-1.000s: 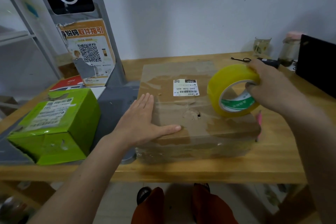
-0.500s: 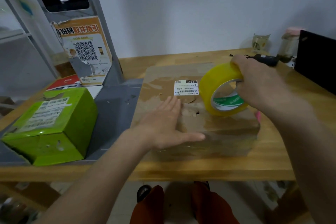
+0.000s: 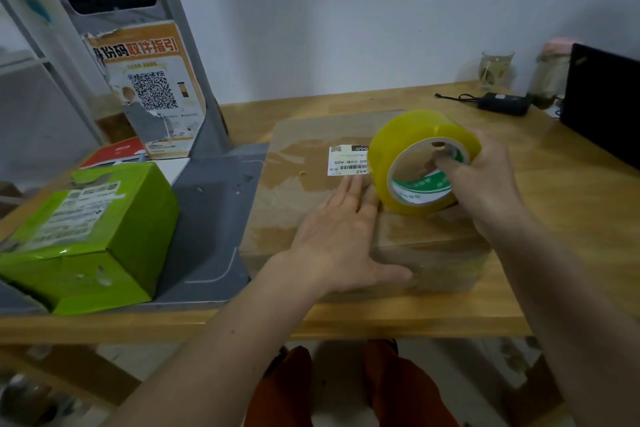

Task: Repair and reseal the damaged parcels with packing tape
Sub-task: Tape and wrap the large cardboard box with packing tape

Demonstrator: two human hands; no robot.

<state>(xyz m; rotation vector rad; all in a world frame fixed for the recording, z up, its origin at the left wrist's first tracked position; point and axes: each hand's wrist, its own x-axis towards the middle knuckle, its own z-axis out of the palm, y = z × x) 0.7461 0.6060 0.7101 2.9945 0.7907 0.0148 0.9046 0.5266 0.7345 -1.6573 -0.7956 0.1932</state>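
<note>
I see the wooden table (image 3: 571, 218) first, and on it, in the middle, the brown parcel (image 3: 311, 135), a flat cardboard box that fills most of the near part. I judge it stiff at the edges and corners but soft in the middle of the top, where old tape and torn paper show; a white label (image 3: 348, 160) sits on the far part of the top. It looks not heavy, so it may slide on the smooth wood if I pull tape without holding it. The best place to hold it down is the flat top near the near edge, not the weak centre.

At the left, on a grey mat (image 3: 214, 218), stands the green box (image 3: 86, 236), well apart from the brown one. Its near side has small tears and its top is crushed, so I think it is thin and will dent easily; I would take it by the two side walls.

My left hand (image 3: 343, 239) lies flat on the brown parcel with fingers spread and straight, the fingertips just beside the roll. My right hand (image 3: 485, 184) grips the yellow tape roll (image 3: 424, 163), fingers curled through its core, and the roll stands on its edge on the parcel top, right of the label. The roll is rigid and light, but the film is slippery and sticky, so the core is the sure grip.
</note>
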